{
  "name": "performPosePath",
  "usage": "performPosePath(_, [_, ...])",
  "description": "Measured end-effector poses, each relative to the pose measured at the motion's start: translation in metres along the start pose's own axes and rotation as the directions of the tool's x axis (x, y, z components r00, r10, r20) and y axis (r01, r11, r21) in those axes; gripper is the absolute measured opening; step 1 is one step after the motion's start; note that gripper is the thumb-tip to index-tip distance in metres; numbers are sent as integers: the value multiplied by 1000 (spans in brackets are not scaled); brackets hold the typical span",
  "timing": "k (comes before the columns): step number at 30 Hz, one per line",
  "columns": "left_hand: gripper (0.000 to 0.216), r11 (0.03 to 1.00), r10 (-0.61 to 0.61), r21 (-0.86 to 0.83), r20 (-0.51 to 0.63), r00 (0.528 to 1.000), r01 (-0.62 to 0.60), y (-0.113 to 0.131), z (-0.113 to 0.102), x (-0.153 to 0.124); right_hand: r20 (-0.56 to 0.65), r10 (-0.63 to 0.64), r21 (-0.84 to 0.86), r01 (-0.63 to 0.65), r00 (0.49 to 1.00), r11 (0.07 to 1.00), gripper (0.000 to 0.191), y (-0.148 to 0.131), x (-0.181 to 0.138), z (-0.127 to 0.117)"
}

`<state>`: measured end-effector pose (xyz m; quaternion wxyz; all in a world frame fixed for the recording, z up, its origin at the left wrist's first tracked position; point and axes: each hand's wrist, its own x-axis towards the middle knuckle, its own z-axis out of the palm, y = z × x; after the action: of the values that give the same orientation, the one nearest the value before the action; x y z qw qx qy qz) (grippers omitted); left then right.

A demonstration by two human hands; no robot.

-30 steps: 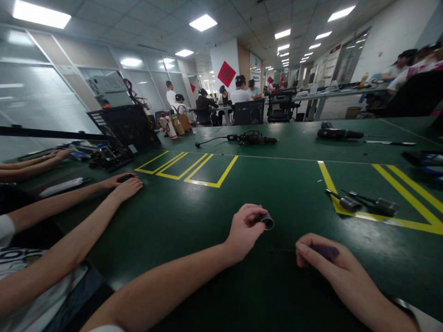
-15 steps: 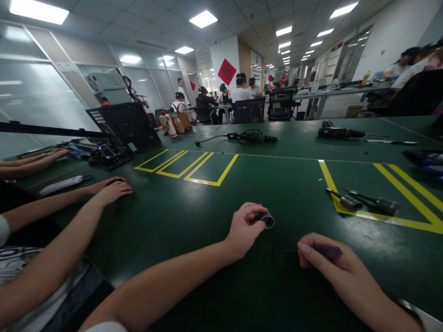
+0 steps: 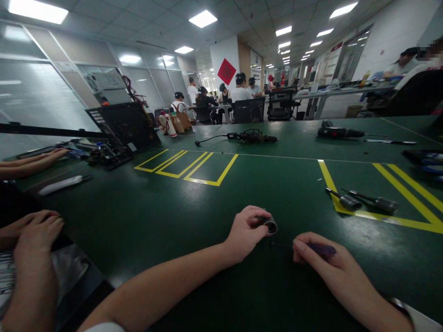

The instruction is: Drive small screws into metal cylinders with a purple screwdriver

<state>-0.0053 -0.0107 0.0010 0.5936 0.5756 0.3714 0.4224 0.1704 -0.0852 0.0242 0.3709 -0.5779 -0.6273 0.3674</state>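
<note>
In the head view, my left hand (image 3: 246,233) pinches a short hollow metal cylinder (image 3: 272,226) just above the green tabletop, its round opening facing towards me and to the right. To its right, my right hand (image 3: 325,263) is closed around the dark purple handle of a slim screwdriver (image 3: 322,249). The thin, dim shaft points left and its tip is apart from the cylinder, a little below it. Beyond my right hand lie two metal cups on shafts, one left (image 3: 350,202) and one right (image 3: 386,204), by the yellow tape.
A power drill (image 3: 339,132) lies at the back right, and a corded tool (image 3: 252,136) at the back centre. Black equipment (image 3: 122,127) stands on the left. Beside me on the left sits a co-worker, hands (image 3: 39,228) near the table edge. Yellow tape (image 3: 202,183) marks the green table (image 3: 166,207).
The screwdriver and my right hand have shifted slightly left, towards the cylinder. My left hand has moved a little right and down with it. The co-worker's hands have drawn back from the table.
</note>
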Motion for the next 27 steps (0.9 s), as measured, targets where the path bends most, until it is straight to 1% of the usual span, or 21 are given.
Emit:
performPosePath(3, [27, 1000, 15, 19, 3, 1000, -15, 0, -2, 1, -41, -15, 60, 18, 999, 998, 35, 7, -2, -2])
performPosePath(6, [29, 999, -35, -7, 24, 999, 35, 0, -4, 1, -127, -73, 122, 89, 989, 989, 32, 12, -6, -4])
performPosePath(9, [31, 994, -99, -42, 48, 994, 101, 1, -4, -1, -150, -154, 66, 165, 977, 984, 26, 9, -9, -4])
performPosePath(11, [29, 992, -102, -65, 40, 994, 104, 2, -3, -2, -142, -225, 11, 229, 964, 973, 21, 4, -10, -2])
performPosePath(13, [24, 994, -77, -74, 26, 997, 79, 2, -1, -3, -124, -297, -31, 296, 947, 955, 17, 1, -11, 0])
performPosePath(16, [20, 998, -38, -52, 22, 999, 39, 2, 1, -4, -101, -369, -76, 363, 924, 929, 11, 4, -12, 3])
performPosePath(19, [18, 1000, -3, -23, 34, 999, 3, 1, 2, -4, -115, -420, -97, 411, 900, 907, 8, 8, -12, 5])
performPosePath(23, [14, 998, 64, 3, 48, 997, -64, 0, 2, -5, -114, -467, -132, 453, 877, 882, 8, 9, -11, 6])
performPosePath(27, [13, 992, 98, 82, 16, 995, -99, 0, 3, -6, -80, -516, -171, 499, 853, 850, 9, 7, -11, 7])
